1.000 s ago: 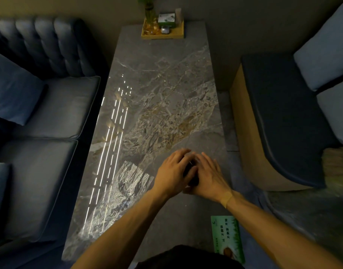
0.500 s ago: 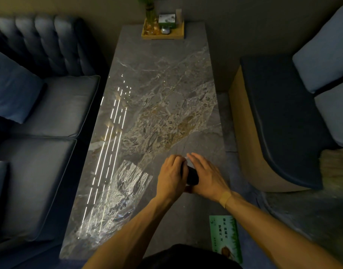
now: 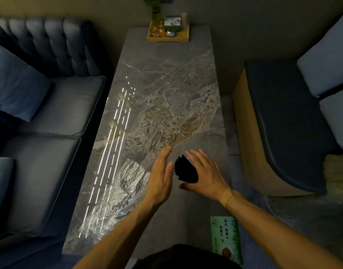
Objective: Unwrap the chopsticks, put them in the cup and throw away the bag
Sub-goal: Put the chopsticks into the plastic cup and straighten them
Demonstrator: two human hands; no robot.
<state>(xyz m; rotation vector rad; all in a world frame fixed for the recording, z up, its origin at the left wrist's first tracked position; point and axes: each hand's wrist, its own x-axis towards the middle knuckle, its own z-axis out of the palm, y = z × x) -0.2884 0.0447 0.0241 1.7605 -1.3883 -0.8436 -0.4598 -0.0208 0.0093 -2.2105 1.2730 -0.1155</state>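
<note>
A bundle of black chopsticks (image 3: 186, 170) stands upright on the marble table (image 3: 166, 84), its tips fanned toward me. What holds its base is too dark to make out. My right hand (image 3: 204, 173) lies against the bundle's right side with fingers straight and spread and the thumb below it. My left hand (image 3: 161, 177) hovers just left of the bundle, flat and open, not touching it. The clear, crinkled plastic bag (image 3: 126, 183) lies flat on the table to the left of my left hand.
A wooden tray (image 3: 167, 36) with a plant vase and a small box sits at the table's far end. A green printed card (image 3: 226, 237) lies near the right front edge. A dark sofa (image 3: 46, 105) runs along the left, a bench (image 3: 283, 123) along the right.
Both hands were cupped tightly around the black bundle. They have spread apart: the left hand has come off it and opened, and the right hand's fingers have straightened, exposing the chopsticks.
</note>
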